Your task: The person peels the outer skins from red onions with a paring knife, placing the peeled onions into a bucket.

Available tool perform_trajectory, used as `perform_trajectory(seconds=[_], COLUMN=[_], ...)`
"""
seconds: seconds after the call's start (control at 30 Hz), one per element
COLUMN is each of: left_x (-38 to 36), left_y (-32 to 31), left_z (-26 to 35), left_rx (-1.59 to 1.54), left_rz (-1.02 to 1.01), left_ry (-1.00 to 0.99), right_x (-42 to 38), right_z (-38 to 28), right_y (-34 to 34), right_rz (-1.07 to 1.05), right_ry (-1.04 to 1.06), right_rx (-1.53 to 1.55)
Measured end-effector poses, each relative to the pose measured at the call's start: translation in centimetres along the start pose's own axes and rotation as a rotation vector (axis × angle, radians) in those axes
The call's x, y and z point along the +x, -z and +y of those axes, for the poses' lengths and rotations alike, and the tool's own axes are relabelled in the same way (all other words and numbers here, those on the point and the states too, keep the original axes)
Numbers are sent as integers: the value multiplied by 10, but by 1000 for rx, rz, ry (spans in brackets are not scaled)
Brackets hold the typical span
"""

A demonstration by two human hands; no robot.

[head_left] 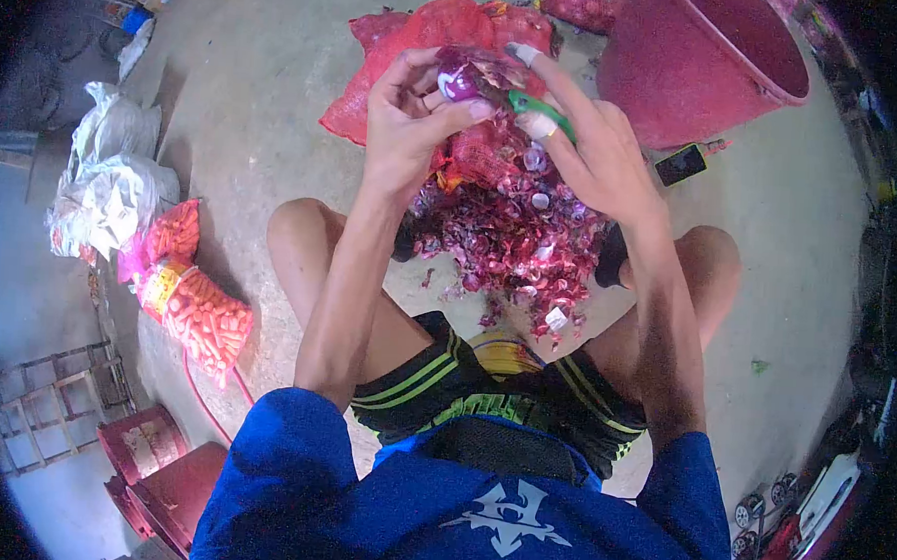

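My left hand (408, 118) is closed around a purple-red onion (455, 83), held up above the floor. Dark, papery skin (496, 70) hangs loose from the onion's right side. In my right hand (604, 152) is a small green-handled tool (536, 109), gripped close to the onion; its working end is hidden or too blurred to make out. White wraps cover the tips of my right thumb and index finger. Below both hands, between my feet, lies a heap of onion skins (511, 233) with several pale pieces in it.
Red mesh sacks (398, 58) lie just beyond my hands. To the right stands a large red tub (668, 74), with a phone (682, 165) on the floor near it. A bag of carrots (207, 315) and white plastic bags (122, 186) are at the left.
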State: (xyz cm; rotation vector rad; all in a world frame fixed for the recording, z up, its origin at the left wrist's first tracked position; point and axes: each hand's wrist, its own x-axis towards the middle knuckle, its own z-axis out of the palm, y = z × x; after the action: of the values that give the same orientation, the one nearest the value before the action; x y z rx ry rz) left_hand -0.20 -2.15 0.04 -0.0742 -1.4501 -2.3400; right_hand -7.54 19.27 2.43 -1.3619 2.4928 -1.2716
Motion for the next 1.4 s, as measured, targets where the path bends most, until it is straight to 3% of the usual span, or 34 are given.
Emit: perform_trajectory(seconds=[0.07,0.13,0.23,0.3,0.5,0.6,0.67,0.77,0.93,1.0,1.13,1.23,1.37,1.4], left_x=[-2,-1,-1,-5,-4,-5,-12,-11,-7,-14,-14,-13,-13,-12], left_y=[-3,-2,1,-5,11,10,10,17,23,16,10,6,3,3], left_z=[1,1,6,9,10,11,13,13,15,12,6,5,2,1], left_rx=[106,213,97,355,191,146,134,117,48,12,9,11,-34,-90], left_rz=[17,33,-16,-5,-80,-67,-113,-167,-129,-48,-6,18,-45,-63], left_ry=[-55,-113,30,-152,15,49,88,118,120,138,124,121,139,163], right_x=[0,-1,0,0,0,2,8,10,1,-4,-5,-2,4,6], right_z=[9,7,6,7,12,11,23,64,55,30,-5,2,15,16], right_y=[-10,-11,-10,-9,-12,-8,-10,11,11,15,12,-7,-11,-18], right_rz=[164,155,127,115,155,83,61,113,274,34,-152,9,-21,67], right_ry=[126,91,59,57,145,69,-189,-284,-24,-166,-137,-3,-74,-45], right_rx=[-36,-47,-40,-25,-15,-91,-151,-115,54,231,406,418,306,382])
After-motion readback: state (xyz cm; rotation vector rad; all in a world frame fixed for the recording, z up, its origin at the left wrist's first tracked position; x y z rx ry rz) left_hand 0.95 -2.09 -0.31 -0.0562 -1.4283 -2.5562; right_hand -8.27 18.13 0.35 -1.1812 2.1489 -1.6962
